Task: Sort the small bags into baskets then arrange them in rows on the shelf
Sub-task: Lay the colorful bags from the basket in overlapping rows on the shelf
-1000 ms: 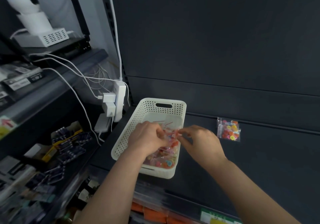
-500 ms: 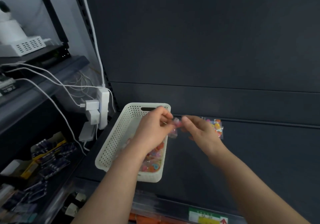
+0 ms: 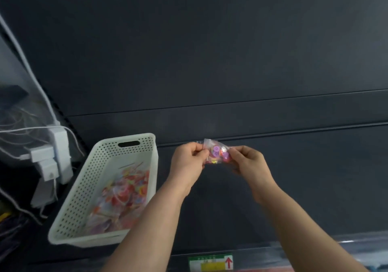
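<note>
Left hand [image 3: 190, 162] and right hand [image 3: 247, 161] each pinch one end of a small clear bag [image 3: 216, 153] of buttons (stretched flat, likely for placing) above the far shelf [image 3: 294, 187], right of the white basket [image 3: 144, 145].

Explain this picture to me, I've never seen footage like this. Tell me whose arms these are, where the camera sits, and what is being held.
No machine here: a person works with bare hands, and the one camera sits on their head, looking forward and down, so two arms reach in from below. The left hand and right hand each pinch an end of a small clear bag of coloured buttons, above a dark shelf. To the left stands a white perforated basket with more such bags piled inside. Farther left is a white power strip.
</note>
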The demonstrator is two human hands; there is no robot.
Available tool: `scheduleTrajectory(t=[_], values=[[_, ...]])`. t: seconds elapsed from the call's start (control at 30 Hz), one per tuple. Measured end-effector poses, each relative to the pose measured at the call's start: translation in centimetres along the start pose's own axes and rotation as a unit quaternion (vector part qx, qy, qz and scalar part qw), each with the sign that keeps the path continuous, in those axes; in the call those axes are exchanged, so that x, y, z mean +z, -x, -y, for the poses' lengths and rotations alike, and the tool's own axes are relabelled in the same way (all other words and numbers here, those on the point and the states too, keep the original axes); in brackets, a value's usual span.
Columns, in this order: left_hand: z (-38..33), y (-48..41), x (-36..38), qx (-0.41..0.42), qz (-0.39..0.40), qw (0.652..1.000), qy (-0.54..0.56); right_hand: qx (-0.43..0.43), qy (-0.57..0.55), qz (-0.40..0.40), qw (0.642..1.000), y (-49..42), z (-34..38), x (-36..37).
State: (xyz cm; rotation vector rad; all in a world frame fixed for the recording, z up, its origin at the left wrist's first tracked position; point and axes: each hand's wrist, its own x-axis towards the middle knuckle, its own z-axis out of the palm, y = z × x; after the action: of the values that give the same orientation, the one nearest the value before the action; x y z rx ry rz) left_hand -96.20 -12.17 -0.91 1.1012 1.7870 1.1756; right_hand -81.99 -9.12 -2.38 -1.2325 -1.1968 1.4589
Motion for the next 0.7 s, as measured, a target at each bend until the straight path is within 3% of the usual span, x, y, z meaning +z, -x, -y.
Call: scheduleTrajectory(t=[0.2,0.37,0.43,0.6,0.7], values=[[-0.3,-0.4,1.8,0.016,0.022,0.997,-0.067,0.006,-0.013,-0.006,1.0,-0.2,-0.3,-1.9],[-0.3,-0.7,1.6,-0.003,0.026,0.998,-0.054,0.009,-0.032,-0.07,0.997,-0.9,-0.9,-3.3],[-0.5,-0.8,1.4,-0.016,0.034,0.999,-0.027,0.016,-0.047,-0.039,0.998,-1.0,-1.0,-3.3],[-0.4,-0.9,1.5,-0.046,0.06,0.997,0.006,0.072,-0.027,0.123,0.989,-0.7,-1.1,-2.2],[-0.3,-0.9,1.2,-0.061,0.072,0.995,0.014,0.065,-0.065,0.128,0.988,-0.5,-0.9,-2.1]])
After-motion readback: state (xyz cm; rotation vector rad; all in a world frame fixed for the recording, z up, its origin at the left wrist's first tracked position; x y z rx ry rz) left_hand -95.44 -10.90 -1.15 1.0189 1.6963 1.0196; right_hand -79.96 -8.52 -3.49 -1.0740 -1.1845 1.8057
